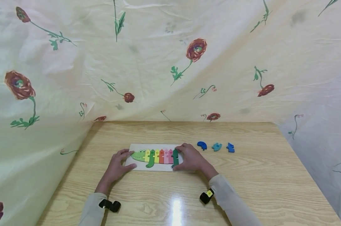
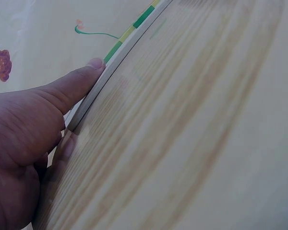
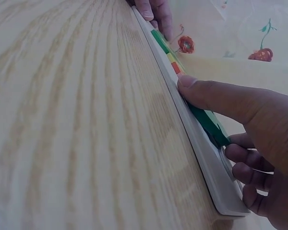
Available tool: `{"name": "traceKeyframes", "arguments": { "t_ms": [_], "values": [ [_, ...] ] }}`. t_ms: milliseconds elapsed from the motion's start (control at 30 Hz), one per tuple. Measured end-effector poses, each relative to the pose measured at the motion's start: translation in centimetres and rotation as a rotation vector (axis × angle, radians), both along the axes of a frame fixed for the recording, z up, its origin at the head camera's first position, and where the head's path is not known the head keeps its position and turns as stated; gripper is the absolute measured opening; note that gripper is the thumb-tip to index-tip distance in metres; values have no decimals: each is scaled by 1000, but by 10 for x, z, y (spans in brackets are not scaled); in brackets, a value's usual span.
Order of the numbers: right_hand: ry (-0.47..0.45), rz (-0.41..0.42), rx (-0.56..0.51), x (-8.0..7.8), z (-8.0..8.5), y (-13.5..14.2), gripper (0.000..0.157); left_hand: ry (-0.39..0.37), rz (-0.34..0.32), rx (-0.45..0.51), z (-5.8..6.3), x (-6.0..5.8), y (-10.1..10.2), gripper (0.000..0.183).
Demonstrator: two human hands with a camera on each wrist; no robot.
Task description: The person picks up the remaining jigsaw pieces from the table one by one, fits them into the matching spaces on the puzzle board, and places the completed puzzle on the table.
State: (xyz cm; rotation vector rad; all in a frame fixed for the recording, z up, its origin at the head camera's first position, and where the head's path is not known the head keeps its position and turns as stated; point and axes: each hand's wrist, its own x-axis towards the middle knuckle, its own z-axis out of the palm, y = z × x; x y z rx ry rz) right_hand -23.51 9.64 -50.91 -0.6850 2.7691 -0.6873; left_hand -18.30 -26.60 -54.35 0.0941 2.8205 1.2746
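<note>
A white puzzle board (image 1: 156, 168) lies on the table with a crocodile made of coloured pieces on it. The green head (image 1: 138, 155) is at the left, followed by yellow, green, orange and pink pieces. My left hand (image 1: 118, 164) holds the board's left end, thumb near the front corner and fingertips by the head. My right hand (image 1: 191, 158) pinches a dark green leg piece (image 1: 175, 158) between thumb and fingers at the right end of the row. In the right wrist view, this dark green piece (image 3: 209, 125) appears slightly tilted over the board; its exact seating is hard to tell.
Three loose blue puzzle pieces lie right of the board: a dark blue curved one (image 1: 202, 145), a teal one (image 1: 217, 146) and a blue one (image 1: 230, 147). Flower-patterned cloth (image 1: 159, 62) hangs behind and beside the wooden table (image 1: 261, 175).
</note>
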Motion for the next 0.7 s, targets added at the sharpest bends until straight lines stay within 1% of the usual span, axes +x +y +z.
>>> {"name": "traceKeyframes", "arguments": {
  "t_ms": [300, 700],
  "values": [
    [-4, -16, -11, 1, -2, 0, 99, -1, 7, 3, 2, 1, 1, 69],
    [4, 4, 4, 0, -5, 2, 102, -13, 13, 4, 2, 0, 2, 69]
  ]
}}
